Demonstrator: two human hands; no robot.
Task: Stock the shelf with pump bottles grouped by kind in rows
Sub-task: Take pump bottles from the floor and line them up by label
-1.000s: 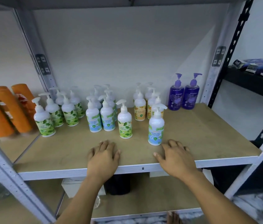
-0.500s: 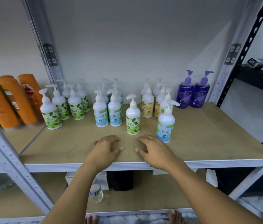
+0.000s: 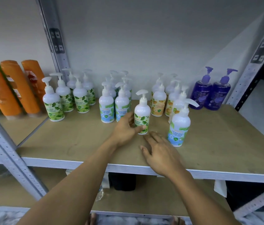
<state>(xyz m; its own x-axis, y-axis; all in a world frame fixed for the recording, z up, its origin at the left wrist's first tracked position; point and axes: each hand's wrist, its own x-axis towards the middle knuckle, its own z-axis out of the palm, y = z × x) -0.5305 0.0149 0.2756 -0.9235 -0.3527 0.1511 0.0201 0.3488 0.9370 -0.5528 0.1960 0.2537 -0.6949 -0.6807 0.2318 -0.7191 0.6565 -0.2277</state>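
Pump bottles fill the back of the shelf (image 3: pixel 225 135) in rows by kind. The green-leaf row (image 3: pixel 53 106) is at the left, the mint row (image 3: pixel 106 109) is beside it, and the orange-label row (image 3: pixel 159 104) is further right. Two purple bottles (image 3: pixel 209 95) stand by the right upright. Two strays stand forward of these, and we take them to be the work left.

The stray green-leaf bottle (image 3: pixel 141 111) stands upright just in front of the gap between the mint and orange-label rows, well apart from its own kind. Our left hand (image 3: pixel 125 127) has it low on the body. The thumb lies across the front of the label and the fingers curl round its left side, so the grip is closed on the bottle where we judge it least likely to tip. We cannot tell whether it has left the board.

Our right hand (image 3: pixel 160 153) lies flat with straight fingers, on or just above the bare board, its grip loose and holding nothing. It sits just left of the stray mint bottle (image 3: pixel 179 127), which stands in front of the orange-label row rather than its own. We judge the hand is placed ready for that one.

The next move, as we see it, is carrying the green-leaf bottle left past the mint row, minding the pump heads.
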